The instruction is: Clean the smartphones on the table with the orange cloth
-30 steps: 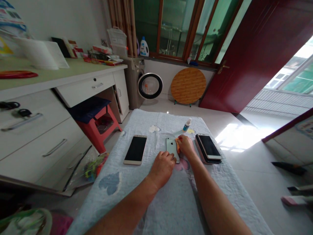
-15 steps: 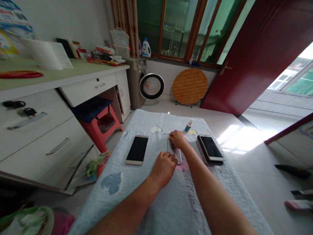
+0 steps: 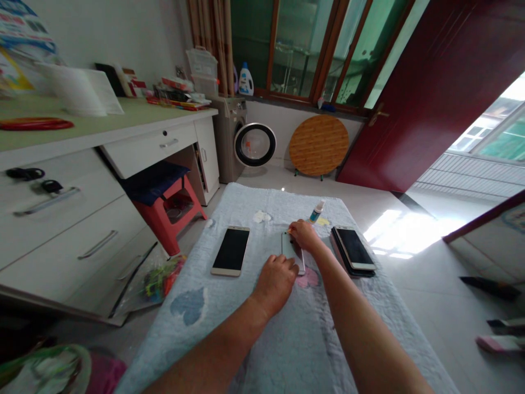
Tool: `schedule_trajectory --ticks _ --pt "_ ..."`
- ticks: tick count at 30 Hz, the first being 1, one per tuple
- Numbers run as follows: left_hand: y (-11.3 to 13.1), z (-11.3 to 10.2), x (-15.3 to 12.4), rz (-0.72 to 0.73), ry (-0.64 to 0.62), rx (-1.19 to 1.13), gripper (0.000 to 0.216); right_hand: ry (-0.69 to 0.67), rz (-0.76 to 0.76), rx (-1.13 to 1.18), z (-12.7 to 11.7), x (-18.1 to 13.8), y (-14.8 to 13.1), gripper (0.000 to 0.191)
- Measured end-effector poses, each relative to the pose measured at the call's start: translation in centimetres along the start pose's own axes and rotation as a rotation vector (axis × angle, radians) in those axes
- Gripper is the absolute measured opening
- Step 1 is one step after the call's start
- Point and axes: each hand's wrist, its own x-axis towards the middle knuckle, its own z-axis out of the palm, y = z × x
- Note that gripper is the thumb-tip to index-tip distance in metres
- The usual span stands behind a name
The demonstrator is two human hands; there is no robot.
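A silver phone [image 3: 289,249] lies on the cloth-covered table between my hands, partly covered by them. My left hand [image 3: 275,279] is closed, its bent fingers gripping the phone's near end. At the far end, my right hand [image 3: 304,235] pinches a small orange-yellow piece against the phone's surface; its kind is too small to make out. To the left lies a phone with a gold frame and dark screen [image 3: 232,250]. On the right, a white-framed phone [image 3: 355,248] rests on a stack of dark flat things. A small spray bottle [image 3: 316,212] stands just beyond my right hand.
A pale blue patterned cloth [image 3: 254,342] covers the table. Left of it are a red stool [image 3: 178,216] and a desk with drawers [image 3: 94,219]. Beyond stand a washing machine with its door open [image 3: 255,144] and a round wooden tabletop [image 3: 319,145].
My right hand has shifted slightly right along the phone's far end, uncovering more of its top. My left hand stays at the near end.
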Motion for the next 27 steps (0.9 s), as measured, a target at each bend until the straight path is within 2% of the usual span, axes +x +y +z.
schedule_trajectory --ticks 4,9,17,22,27 --pt "0.1 0.2 -0.1 -0.005 0.017 -0.011 0.016 0.026 0.055 -0.003 -0.1 -0.6 0.8 0.027" --pt "0.0 0.2 0.0 -0.01 0.015 -0.012 0.017 0.042 0.135 0.002 0.0 -1.7 0.6 0.026" --pt "-0.1 0.1 0.2 0.001 0.017 -0.013 0.019 0.03 0.155 0.108 -0.7 -6.5 0.2 0.019" --pt "-0.1 0.2 0.1 -0.007 0.039 -0.024 0.017 -0.05 0.091 0.202 -1.5 -9.0 0.2 0.018" --pt "-0.1 0.1 0.1 -0.02 0.056 -0.032 0.015 -0.186 0.034 0.31 -2.3 -10.7 0.6 0.015"
